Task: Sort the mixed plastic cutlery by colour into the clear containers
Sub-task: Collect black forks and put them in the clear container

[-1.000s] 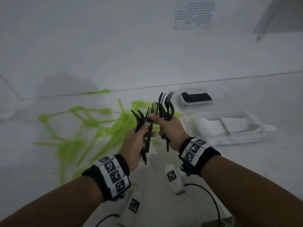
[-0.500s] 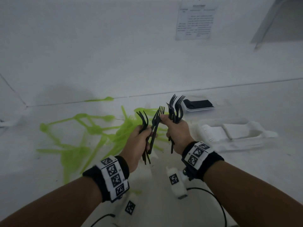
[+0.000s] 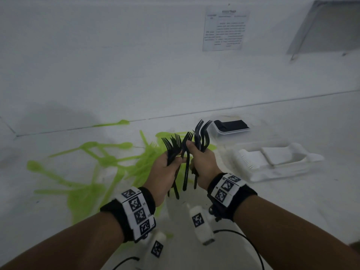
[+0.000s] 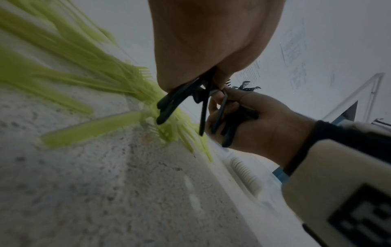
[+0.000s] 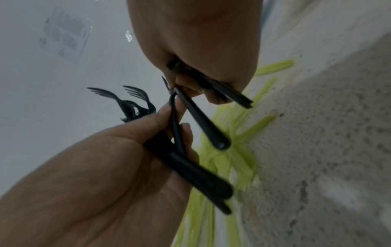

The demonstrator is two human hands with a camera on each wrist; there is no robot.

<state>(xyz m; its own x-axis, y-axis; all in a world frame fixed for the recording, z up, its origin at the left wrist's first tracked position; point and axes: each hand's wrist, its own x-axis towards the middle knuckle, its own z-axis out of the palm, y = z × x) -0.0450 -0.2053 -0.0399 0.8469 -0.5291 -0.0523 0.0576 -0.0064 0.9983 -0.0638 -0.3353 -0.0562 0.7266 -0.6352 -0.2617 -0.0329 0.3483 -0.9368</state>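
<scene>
left hand (image 3: pixel 165 173) and right hand (image 3: pixel 202 164) still grip black forks (image 3: pixel 201 133), now closer.

It looked like a bare test room; white walls (image 3: pixel 116 55), a printed notice (image 3: pixel 226 29) taped up, a speckled white desk (image 3: pixel 292 201) below.

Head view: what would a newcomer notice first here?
First, the black forks: one bunch gripped in the left hand, another bunch in the right hand, held up mid-frame. Next, the bright green cutlery scattered over the white surface at left.
</scene>
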